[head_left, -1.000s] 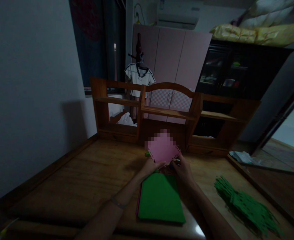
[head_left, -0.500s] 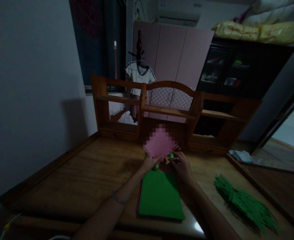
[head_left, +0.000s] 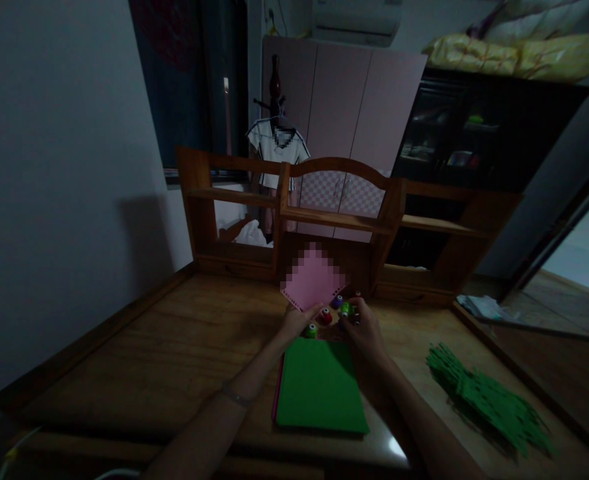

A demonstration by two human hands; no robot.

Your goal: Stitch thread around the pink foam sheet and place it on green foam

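Pinching pink paper [head_left: 308, 287] (partly pixelated) is the left hand [head_left: 295, 323]; whether the right hand [head_left: 368, 329] grips is unclear.

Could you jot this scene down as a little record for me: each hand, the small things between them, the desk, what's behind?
Left hand: holds a pink sheet with small holes along its edges
Right hand: at a small green piece; grip unclear
Between hands: red piece, purple piece
Desk: wooden; green sheet between the forearms, cut green heap at right
Behind: wooden shelf unit, hanging white shirt
Light: dim
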